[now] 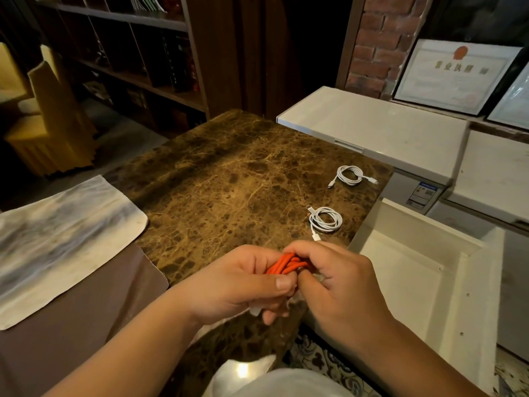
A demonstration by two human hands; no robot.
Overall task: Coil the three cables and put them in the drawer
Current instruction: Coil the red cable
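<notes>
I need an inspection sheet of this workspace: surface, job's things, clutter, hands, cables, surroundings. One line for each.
Surface: brown marble table, bare in the middle.
Job's things: orange cable bunched in both hands; two white cables on the table; open drawer at the right, no cable seen in it.
Clutter: grey mat lying at the left edge of the table.
Hands: left hand and right hand both closed on the orange cable, above the table's near edge.
Cables: far white cable and near white cable both coiled, apart from each other, near the table's right edge.
Surroundings: white cabinet, brick wall, framed certificate, bookshelf.
</notes>
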